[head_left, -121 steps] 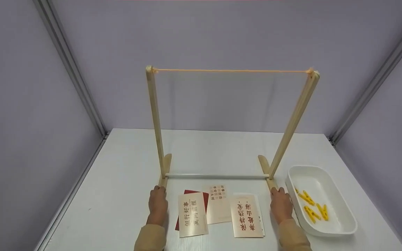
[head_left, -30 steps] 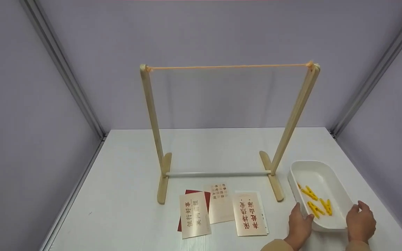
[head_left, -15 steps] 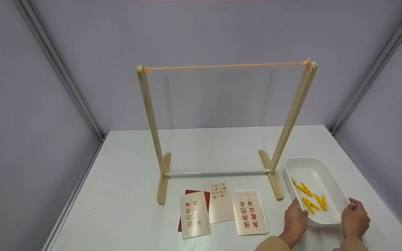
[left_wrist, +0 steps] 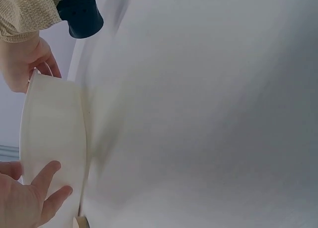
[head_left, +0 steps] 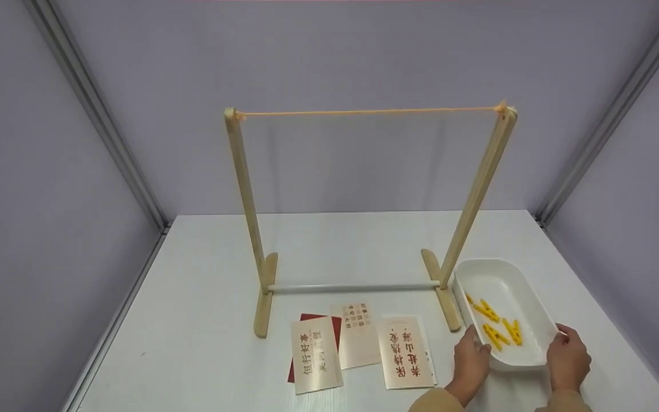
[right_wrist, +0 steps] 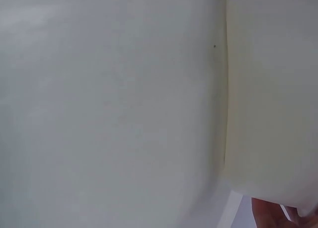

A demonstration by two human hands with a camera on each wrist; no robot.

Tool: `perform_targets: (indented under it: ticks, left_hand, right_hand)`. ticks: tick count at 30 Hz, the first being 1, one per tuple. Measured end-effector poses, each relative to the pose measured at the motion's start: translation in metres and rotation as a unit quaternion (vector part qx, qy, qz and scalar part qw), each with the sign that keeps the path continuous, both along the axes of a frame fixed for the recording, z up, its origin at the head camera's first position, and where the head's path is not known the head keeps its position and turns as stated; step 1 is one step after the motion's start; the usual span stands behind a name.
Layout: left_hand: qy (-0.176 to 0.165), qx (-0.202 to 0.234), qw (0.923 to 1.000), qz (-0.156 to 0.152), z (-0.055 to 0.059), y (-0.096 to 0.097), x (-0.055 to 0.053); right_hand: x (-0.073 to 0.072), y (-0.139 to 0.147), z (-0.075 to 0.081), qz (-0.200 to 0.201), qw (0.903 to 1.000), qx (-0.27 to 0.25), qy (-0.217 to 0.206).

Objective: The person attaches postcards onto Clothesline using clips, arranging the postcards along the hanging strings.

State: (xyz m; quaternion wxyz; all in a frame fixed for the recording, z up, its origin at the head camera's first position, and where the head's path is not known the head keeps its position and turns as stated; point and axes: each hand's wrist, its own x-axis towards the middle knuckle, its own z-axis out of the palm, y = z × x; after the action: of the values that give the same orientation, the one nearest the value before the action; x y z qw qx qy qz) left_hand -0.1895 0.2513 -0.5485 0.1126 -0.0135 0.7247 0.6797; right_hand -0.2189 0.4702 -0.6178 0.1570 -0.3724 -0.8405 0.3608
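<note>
A white plastic tray (head_left: 532,359) stands on the table beside the stand's right foot, with several yellow clothespins (head_left: 495,333) lying in its left part. My left hand (head_left: 470,361) grips the tray's near left corner, thumb over the rim. In the left wrist view, two fingers (left_wrist: 45,177) of it lie against the outer wall. My right hand (head_left: 570,359) holds the rim at the near right corner. The right wrist view shows only the fingers (right_wrist: 271,214) at the tray's edge.
A wooden stand (head_left: 478,194) with an orange string (head_left: 364,111) between its posts and a white rod (head_left: 352,288) low down stands mid-table. Several printed cards (head_left: 316,355), one red, lie in front of it. Grey walls enclose the table.
Four seconds ago my hands were at the stand's two feet; both have moved right to the tray. Over the last second the tray has slid slightly left, closer to the stand.
</note>
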Motion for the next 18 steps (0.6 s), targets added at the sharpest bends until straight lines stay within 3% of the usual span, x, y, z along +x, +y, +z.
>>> perform_targets:
  ticks: [10,14,18]
  left_hand:
    - [-0.006,0.011,0.9999,0.002,-0.002,-0.004,-0.001]
    - [-0.006,0.006,1.0000,0.001,-0.002,-0.004,0.000]
    - [0.001,0.013,0.9999,0.004,-0.002,-0.002,0.002]
  right_hand:
    - [-0.001,-0.006,0.000,0.005,1.0000,-0.005,0.003]
    - [0.009,-0.025,0.028,0.021,0.9996,0.014,0.009]
    - [0.020,-0.057,0.064,0.061,0.9924,0.078,0.073]
